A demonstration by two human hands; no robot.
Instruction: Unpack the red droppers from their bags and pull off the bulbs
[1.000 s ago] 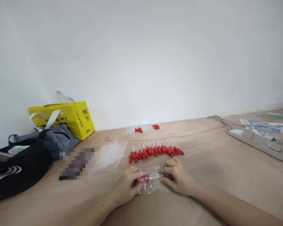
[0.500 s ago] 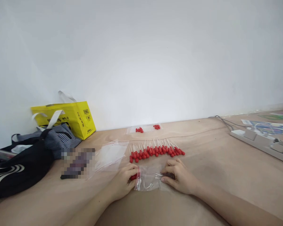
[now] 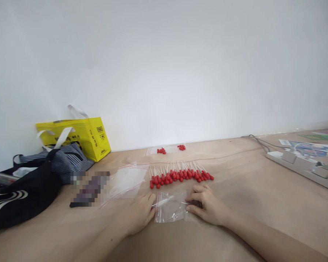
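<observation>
A clear zip-lock bag [image 3: 171,214] with a red line at its mouth lies flat between my two hands. My right hand [image 3: 207,205] is closed on the bag's right end, and a dark brown thing [image 3: 196,204] shows under its fingers. At the bag's mouth, my left hand [image 3: 142,213] has its fingers curled and slightly blurred; pale, thin stick-like shapes run from its fingertips into the bag. What those fingers hold is hidden. Beyond the hands lies a row of red-headed sticks [image 3: 182,175], their pale shafts pointing toward the wall.
Loose clear bags [image 3: 129,180] lie left of the row. Two small piles of red pieces, one left [image 3: 161,150] and one right [image 3: 181,147], rest by the wall. Yellow [image 3: 98,142], striped [image 3: 71,160] and black bags [image 3: 30,196] stand left. A power strip [image 3: 303,167] sits right.
My left hand has shifted slightly left, and the red thing seen at its fingertips is now out of sight. My right hand keeps its place on the bag.
</observation>
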